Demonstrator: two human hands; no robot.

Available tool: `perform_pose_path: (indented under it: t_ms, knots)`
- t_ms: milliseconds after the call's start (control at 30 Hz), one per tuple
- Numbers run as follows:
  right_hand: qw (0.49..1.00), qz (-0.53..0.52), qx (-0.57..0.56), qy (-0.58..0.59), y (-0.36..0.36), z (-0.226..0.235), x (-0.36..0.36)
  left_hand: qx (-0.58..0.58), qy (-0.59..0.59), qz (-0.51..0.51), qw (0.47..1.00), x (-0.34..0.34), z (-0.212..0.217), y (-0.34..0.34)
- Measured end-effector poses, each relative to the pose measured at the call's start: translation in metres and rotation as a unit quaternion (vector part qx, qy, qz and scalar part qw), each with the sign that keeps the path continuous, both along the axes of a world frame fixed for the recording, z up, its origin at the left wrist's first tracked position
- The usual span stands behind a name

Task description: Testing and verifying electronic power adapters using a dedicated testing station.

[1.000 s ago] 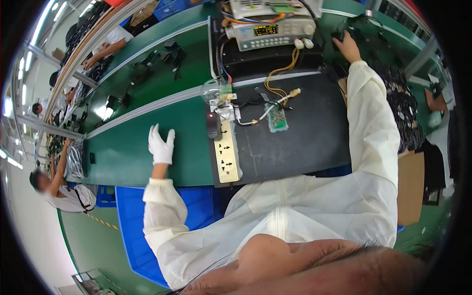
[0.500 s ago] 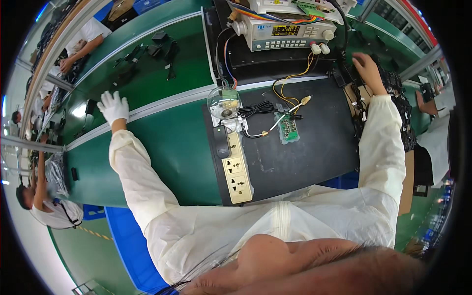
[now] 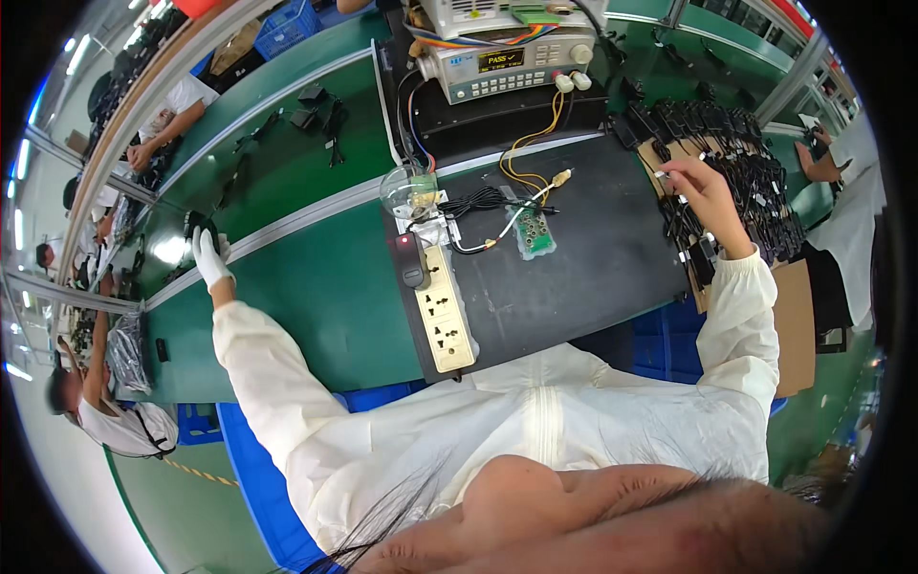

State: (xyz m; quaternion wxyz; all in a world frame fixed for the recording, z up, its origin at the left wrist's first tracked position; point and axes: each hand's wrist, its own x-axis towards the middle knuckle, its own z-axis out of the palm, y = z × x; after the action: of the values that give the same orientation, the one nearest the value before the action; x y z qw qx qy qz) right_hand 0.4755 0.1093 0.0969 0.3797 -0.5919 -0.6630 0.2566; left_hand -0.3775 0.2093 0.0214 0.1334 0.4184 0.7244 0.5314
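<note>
At left hand [image 3: 209, 258]: black adapter [image 3: 197, 222] | near right hand [image 3: 712, 196]: heaped black cables [image 3: 762, 201]

Glare whitens the green bench [image 3: 316, 167] under bright lights [image 3: 20, 163].

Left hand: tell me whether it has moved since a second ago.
Yes. The left hand has moved left, farther from the power strip, and forward: then short of the rail, it now reaches across it.

We see smooth plastic on the power strip [image 3: 461, 350], a matt mat [image 3: 559, 301], a smooth bench [image 3: 296, 297], a metal rail [image 3: 311, 208], fabric glove [image 3: 207, 260], wrinkled cloth sleeve [image 3: 263, 349] and plastic-coated cables [image 3: 762, 206].
</note>
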Motion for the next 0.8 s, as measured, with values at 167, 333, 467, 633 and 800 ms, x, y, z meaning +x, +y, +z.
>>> perform_pose_path:
  t_ms: [167, 333, 467, 633, 800]
  knots:
    - [0.980, 0.116, 0.124, -0.105, -0.036, 0.013, -0.036, 0.260, -0.286, -0.265, 0.883, 0.191, 0.095, -0.119]
    - [0.941, 0.226, 0.206, -0.144, -0.081, 0.007, -0.095, 0.209, -0.224, -0.409, 0.860, 0.308, 0.126, -0.226]
    - [0.926, 0.323, 0.189, 0.052, -0.099, -0.015, -0.154, 0.198, -0.336, -0.516, 0.762, 0.402, 0.145, -0.292]
    - [0.916, 0.286, 0.201, 0.200, -0.103, -0.055, -0.224, 0.198, -0.312, -0.655, 0.659, 0.415, 0.117, -0.300]
    - [0.823, 0.502, -0.179, 0.197, -0.105, -0.079, -0.199, 0.201, -0.248, -0.546, 0.775, 0.419, 0.104, -0.266]
